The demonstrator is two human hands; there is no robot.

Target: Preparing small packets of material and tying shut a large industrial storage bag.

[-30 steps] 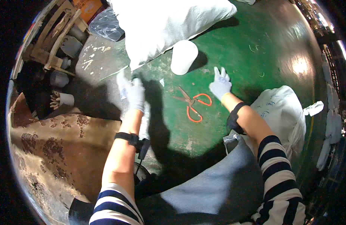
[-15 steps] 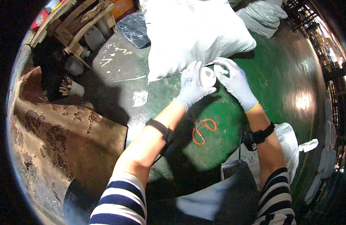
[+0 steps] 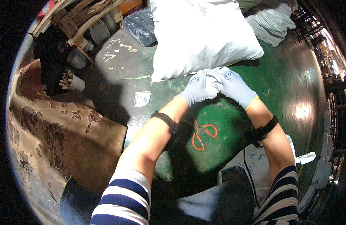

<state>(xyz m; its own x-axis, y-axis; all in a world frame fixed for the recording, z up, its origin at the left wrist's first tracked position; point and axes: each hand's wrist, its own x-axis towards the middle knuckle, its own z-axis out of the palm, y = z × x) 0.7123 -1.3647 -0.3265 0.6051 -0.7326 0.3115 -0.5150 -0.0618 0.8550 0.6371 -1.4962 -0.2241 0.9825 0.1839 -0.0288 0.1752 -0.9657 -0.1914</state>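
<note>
Left hand (image 3: 198, 89), in a pale glove, is held curled against the right hand (image 3: 235, 85), gloved likewise; the two are brought together over the green floor (image 3: 227, 118), by the near edge of a plump white sack (image 3: 203, 41). Whether anything is gripped between them cannot be told, the inner sides being hidden; contact with the sack cannot be made out either. The sack is laid on the floor beyond the hands. Scissors (image 3: 197, 129) with orange handles are seen lying nearer the wearer, below the hands. To the left, a pale square scrap (image 3: 142, 99) and a thin green strip (image 3: 133, 78) are noted.
</note>
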